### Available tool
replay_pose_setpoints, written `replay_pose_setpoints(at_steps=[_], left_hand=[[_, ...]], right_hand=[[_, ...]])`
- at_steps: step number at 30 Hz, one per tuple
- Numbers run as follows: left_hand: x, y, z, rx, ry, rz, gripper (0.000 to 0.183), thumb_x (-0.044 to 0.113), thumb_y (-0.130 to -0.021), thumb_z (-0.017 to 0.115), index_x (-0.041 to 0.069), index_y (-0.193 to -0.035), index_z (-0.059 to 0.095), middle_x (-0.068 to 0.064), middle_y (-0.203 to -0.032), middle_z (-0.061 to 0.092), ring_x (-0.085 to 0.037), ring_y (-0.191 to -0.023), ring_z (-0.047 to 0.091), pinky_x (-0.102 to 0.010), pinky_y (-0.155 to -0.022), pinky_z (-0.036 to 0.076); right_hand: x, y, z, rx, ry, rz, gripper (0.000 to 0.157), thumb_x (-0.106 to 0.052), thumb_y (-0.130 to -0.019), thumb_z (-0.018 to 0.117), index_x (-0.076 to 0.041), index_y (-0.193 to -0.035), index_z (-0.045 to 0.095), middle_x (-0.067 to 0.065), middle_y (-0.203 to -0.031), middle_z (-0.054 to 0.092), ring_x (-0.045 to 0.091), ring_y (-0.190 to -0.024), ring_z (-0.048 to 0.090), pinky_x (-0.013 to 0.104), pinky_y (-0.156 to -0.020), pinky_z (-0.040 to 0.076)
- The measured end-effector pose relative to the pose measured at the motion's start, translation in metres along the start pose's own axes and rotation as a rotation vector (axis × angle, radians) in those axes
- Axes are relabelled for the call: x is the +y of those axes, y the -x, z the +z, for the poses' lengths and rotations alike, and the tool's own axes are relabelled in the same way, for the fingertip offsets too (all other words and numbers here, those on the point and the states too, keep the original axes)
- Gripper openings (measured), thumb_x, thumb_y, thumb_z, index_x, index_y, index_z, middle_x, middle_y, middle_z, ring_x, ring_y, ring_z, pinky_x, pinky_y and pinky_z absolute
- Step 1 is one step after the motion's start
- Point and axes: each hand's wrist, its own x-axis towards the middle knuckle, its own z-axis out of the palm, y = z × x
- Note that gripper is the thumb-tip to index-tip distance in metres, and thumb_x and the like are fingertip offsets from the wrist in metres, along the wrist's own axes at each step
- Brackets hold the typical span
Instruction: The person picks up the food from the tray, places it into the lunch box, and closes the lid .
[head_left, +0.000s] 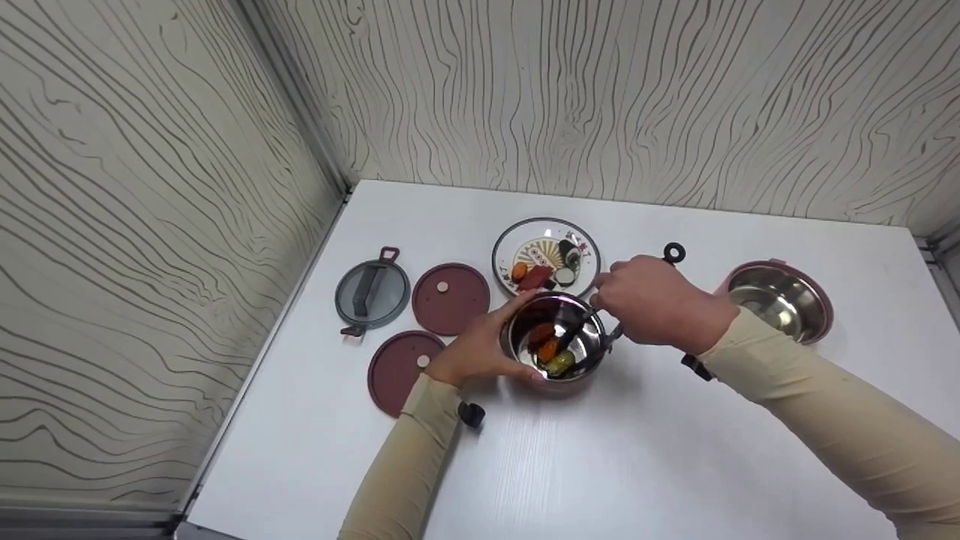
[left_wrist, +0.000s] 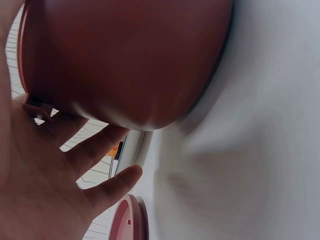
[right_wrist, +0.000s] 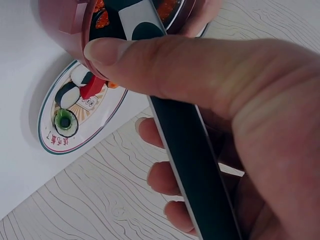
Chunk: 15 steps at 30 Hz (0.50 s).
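Note:
My left hand grips the side of a dark red pot with a shiny steel inside, thumb on the near side and fingers towards the far rim. Several sushi-like pieces lie in it, among them an orange piece and a yellow-green piece. Over the pot's right rim, my right hand holds dark-handled tongs, thumb on top and fingers curled beneath. A black ring ends the handle, and the other end reaches down into the pot by the pieces.
Behind the pot is a patterned plate with several sushi pieces. To the left lie two dark red lids and a grey-topped lid with a handle. A pink steel-lined pot stands beyond my right forearm. Patterned walls border the white table.

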Motion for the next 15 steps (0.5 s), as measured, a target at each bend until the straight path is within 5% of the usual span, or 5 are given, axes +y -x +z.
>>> replay_pose_setpoints(at_steps=[15], left_hand=[[-0.0016, -0.0008, -0.0003, 0.012, -0.041, 0.017, 0.135, 0.025, -0.073, 0.113, 0.027, -0.183, 0.036, -0.016, -0.178, 0.058, -0.040, -0.166, 0.055, -0.061, -0.143, 0.037]], right_hand=[[-0.0081, -0.0071, 0.0002, -0.006, 0.057, -0.011, 0.031, 0.006, -0.073, 0.093, -0.017, -0.079, 0.075, 0.005, -0.079, 0.074, 0.027, -0.072, 0.071, 0.045, -0.060, 0.061]])
